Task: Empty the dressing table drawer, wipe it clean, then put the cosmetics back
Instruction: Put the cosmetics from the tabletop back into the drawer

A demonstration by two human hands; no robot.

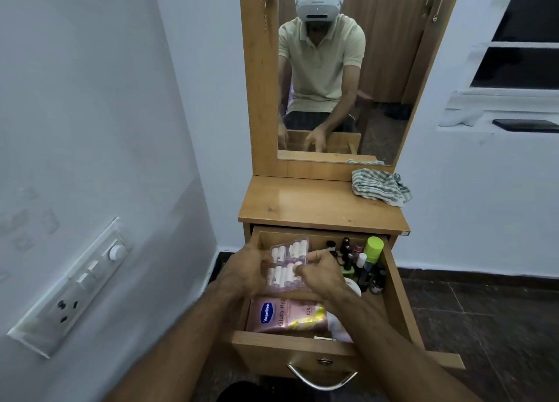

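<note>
The wooden drawer of the dressing table is pulled out and full of cosmetics. My left hand and my right hand both grip a clear plastic pack of small white tubes, held just above the drawer's back left part. Under it lies a pink Vaseline bottle with a yellow item beside it. Several small dark bottles and a can with a lime green cap stand along the drawer's right side.
A striped cloth lies crumpled on the right of the tabletop, below the mirror. A wall with a switch panel is close on the left. Dark floor lies to the right. The drawer's metal handle faces me.
</note>
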